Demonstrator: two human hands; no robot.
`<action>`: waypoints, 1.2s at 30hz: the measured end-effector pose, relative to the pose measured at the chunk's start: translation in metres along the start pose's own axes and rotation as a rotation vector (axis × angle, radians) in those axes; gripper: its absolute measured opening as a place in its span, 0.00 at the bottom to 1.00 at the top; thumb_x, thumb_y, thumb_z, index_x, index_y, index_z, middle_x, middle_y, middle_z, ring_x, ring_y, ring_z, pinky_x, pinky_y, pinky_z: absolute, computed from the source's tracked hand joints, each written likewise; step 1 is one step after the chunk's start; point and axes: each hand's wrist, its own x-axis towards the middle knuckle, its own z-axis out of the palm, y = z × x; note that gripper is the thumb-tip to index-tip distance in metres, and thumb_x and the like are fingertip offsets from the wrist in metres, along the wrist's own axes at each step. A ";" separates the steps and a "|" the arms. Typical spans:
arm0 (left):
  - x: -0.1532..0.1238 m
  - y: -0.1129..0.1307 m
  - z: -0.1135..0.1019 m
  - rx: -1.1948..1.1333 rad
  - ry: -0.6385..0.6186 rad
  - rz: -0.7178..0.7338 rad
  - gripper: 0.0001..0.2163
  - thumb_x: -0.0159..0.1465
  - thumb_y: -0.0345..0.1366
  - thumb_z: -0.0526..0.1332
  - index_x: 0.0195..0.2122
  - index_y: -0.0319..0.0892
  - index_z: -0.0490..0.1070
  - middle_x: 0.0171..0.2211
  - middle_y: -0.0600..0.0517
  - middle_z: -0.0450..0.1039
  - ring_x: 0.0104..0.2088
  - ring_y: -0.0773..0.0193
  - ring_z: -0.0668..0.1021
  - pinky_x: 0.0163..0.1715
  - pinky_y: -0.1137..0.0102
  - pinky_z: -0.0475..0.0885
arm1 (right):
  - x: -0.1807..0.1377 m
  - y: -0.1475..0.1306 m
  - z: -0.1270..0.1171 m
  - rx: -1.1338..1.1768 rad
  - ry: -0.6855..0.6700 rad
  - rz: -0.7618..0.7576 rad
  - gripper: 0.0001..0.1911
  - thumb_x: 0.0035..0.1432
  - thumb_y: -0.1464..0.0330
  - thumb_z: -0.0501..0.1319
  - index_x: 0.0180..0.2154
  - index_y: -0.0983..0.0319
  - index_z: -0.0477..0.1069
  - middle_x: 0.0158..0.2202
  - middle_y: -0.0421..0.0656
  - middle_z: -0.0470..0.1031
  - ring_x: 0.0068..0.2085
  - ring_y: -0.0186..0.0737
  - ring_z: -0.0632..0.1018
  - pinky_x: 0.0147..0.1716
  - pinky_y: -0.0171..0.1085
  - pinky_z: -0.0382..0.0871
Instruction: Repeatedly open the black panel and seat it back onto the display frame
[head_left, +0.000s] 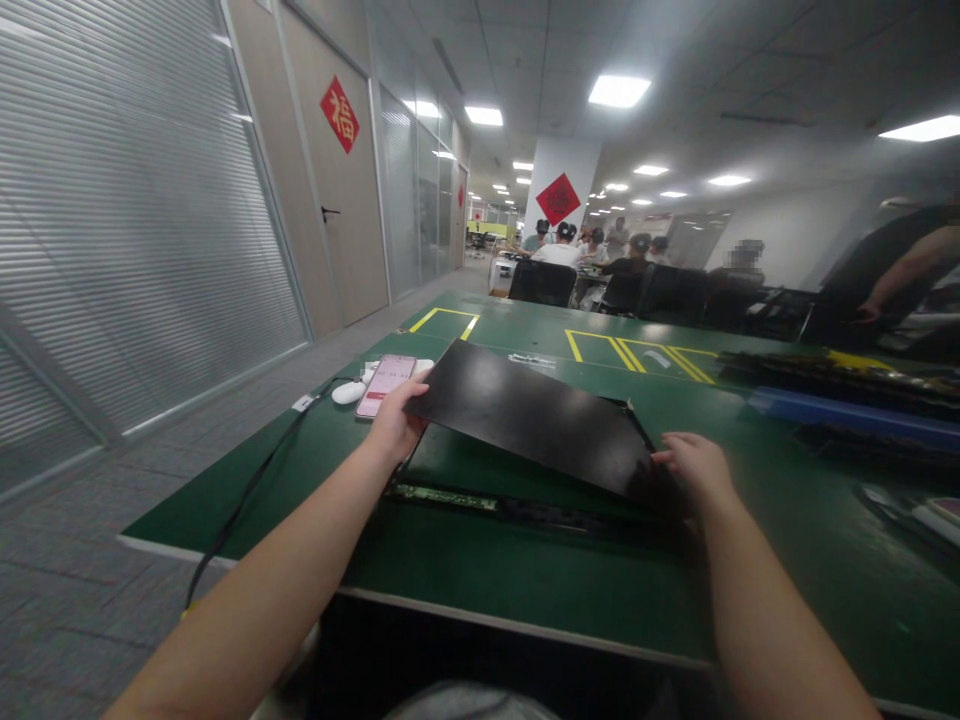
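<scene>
A glossy black rectangular panel, perhaps a display screen, is held tilted over the green table, its far left corner raised. My left hand grips its left edge, thumb on top and fingers underneath. At the right edge, my right hand has its fingers bent in a pinch; the exact contact there is blurred. Beneath the panel lies a dark thin frame, partly hidden. A green circuit strip runs along the frame's near side, below my left hand.
Left of the panel, a phone leans by a white object and a black strap. Yellow tape outlines mark the green table. Dark parts and a blue strip lie right. People sit beyond; one person stands right.
</scene>
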 end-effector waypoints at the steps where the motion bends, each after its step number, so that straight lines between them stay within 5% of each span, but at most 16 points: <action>1: 0.000 0.000 0.000 0.004 0.001 -0.001 0.23 0.48 0.27 0.60 0.47 0.37 0.77 0.33 0.50 0.80 0.28 0.64 0.78 0.24 0.74 0.73 | 0.002 0.002 0.000 -0.018 0.001 -0.008 0.17 0.52 0.64 0.58 0.43 0.65 0.75 0.26 0.47 0.79 0.27 0.41 0.76 0.27 0.36 0.66; 12: -0.002 0.000 0.001 0.013 -0.007 0.001 0.22 0.48 0.27 0.60 0.46 0.37 0.78 0.34 0.49 0.81 0.32 0.60 0.80 0.23 0.74 0.71 | 0.020 0.020 0.002 -0.150 -0.003 -0.013 0.21 0.52 0.61 0.58 0.46 0.62 0.75 0.32 0.46 0.81 0.31 0.44 0.78 0.27 0.36 0.65; 36: -0.003 -0.002 -0.001 0.035 -0.053 0.009 0.21 0.46 0.27 0.59 0.43 0.38 0.77 0.31 0.51 0.79 0.32 0.59 0.80 0.23 0.74 0.72 | 0.003 0.000 -0.002 -0.328 0.007 -0.071 0.15 0.51 0.66 0.59 0.40 0.59 0.78 0.29 0.44 0.81 0.34 0.45 0.79 0.30 0.37 0.65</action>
